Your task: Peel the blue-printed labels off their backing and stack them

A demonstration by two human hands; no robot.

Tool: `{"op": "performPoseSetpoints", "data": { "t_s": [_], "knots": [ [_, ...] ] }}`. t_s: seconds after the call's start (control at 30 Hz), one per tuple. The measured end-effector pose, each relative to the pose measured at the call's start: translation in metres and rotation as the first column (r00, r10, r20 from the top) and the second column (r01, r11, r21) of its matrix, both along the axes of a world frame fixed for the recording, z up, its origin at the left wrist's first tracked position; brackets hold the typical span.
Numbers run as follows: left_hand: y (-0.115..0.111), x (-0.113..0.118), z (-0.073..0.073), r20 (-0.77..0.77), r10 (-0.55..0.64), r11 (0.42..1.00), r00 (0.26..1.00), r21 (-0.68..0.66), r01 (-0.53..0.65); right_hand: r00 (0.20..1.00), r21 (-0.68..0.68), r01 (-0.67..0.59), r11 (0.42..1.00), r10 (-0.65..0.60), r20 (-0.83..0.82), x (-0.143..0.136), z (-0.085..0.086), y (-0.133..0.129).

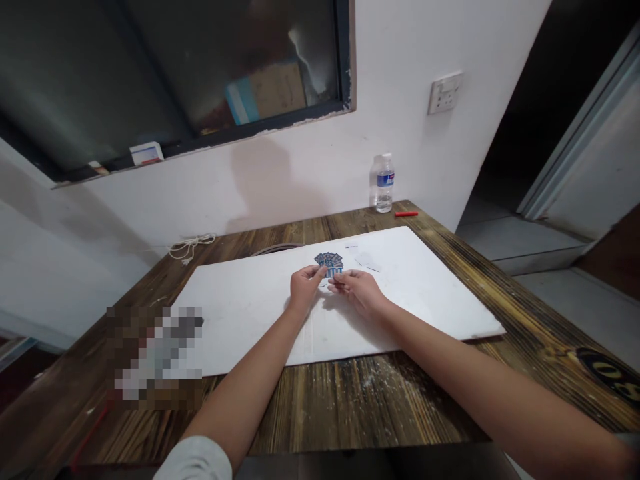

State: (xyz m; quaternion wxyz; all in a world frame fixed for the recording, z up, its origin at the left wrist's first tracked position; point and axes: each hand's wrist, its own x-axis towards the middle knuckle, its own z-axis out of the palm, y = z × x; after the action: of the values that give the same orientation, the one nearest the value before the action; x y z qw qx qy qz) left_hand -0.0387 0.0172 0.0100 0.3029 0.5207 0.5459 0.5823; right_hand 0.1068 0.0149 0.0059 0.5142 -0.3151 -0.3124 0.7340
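A small flat cutout, dark grey at its fanned-out top and blue at its lower edge, is held up between my two hands above the white board. It looks like a sticker or paper cutout; the exact kind is too small to tell. My left hand pinches its lower left between thumb and fingers. At its lower right, my right hand has thumb and fingertips closed on the edge. Thin paper scraps lie on the board just beyond my right hand.
The board rests on a dark wooden table. At the back stand a water bottle and a red pen-like stick. A white cable lies at the back left. A pixelated patch hides something at the left.
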Motion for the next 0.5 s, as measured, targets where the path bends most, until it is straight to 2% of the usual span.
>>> {"op": "performPoseSetpoints", "data": {
  "t_s": [0.2, 0.5],
  "knots": [
    [0.0023, -0.0006, -0.0033, 0.016, -0.012, 1.0, 1.0, 0.008, 0.011, 1.0, -0.002, 0.018, 1.0, -0.018, 0.014, 0.0022, 0.0012, 0.0018],
    [0.0026, -0.0011, -0.0036, 0.019, 0.003, 1.0, 1.0, 0.001, -0.003, 0.993, 0.041, 0.018, 0.999, -0.023, 0.117, 0.0086, 0.0053, 0.0076]
  ]
}}
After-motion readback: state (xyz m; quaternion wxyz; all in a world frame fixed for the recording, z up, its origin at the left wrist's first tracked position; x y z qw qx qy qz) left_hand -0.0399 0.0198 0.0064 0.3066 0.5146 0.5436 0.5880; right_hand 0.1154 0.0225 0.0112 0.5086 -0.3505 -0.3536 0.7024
